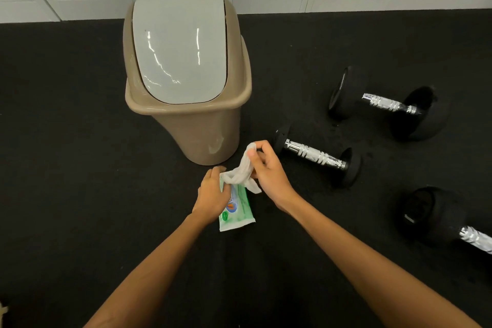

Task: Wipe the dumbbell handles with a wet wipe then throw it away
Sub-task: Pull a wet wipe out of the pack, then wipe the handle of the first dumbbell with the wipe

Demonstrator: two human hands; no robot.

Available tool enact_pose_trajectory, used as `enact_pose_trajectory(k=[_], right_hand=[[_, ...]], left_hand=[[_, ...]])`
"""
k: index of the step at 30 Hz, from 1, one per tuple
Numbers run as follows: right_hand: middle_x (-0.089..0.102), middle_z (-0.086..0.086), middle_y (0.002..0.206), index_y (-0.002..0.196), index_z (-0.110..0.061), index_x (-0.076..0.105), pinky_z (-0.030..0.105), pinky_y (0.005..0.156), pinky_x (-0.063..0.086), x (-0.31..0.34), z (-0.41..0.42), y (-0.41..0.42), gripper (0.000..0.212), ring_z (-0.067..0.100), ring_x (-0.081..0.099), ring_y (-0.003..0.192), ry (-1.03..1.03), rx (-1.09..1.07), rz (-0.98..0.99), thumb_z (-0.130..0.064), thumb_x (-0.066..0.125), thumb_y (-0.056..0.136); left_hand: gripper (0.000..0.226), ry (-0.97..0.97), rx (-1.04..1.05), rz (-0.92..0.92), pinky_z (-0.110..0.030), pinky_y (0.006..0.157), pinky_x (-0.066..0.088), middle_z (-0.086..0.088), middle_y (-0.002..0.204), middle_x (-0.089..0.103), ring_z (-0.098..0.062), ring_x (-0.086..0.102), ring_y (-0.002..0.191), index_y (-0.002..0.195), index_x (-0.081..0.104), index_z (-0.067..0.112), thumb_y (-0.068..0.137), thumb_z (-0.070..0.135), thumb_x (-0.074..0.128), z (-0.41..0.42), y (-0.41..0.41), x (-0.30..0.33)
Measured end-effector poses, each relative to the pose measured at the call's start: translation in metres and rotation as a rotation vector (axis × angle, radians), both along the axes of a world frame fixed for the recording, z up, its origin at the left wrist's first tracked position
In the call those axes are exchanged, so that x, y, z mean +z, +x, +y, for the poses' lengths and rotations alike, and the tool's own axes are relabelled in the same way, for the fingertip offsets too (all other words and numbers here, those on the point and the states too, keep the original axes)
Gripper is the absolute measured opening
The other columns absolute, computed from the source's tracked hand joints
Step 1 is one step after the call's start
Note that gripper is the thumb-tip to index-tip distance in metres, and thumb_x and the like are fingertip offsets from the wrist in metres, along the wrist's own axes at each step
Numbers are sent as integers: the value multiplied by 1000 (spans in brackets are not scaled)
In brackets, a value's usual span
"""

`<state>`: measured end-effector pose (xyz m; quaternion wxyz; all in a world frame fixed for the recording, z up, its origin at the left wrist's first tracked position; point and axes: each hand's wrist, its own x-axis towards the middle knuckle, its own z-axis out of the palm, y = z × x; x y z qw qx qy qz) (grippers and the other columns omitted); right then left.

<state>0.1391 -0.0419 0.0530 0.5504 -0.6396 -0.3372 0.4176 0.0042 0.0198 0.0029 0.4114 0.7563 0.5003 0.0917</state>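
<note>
A tan bin (186, 125) with a pale swing lid stands on the black floor (66, 168) left of centre. Below it, the left hand (213, 192) presses flat-fingered on a green wipe pack (237, 212). The right hand (269, 170) pinches a wet wipe (245, 170) that is twisted above the pack. Further right lie three dumbbells: the nearest dumbbell (314, 156), the far dumbbell (388, 104) and the lower-right dumbbell (439, 218).

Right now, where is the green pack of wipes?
In the head view, the pack of wipes lies on the black floor near the middle, under the left hand, just in front of the tan bin.
</note>
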Motion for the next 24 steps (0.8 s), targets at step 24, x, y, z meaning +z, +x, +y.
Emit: enact_pose_trajectory(k=[24], right_hand=[[67,13,101,115,-6,61,28,74,56,49,-75,108,29,22,65,94,-87,-182,402,-5,65,86]], left_hand=[[37,-848,-148,-580,-28,72,54,-3,101,69,-14,66,92,116,58,9,85,27,65,-1,100,78]])
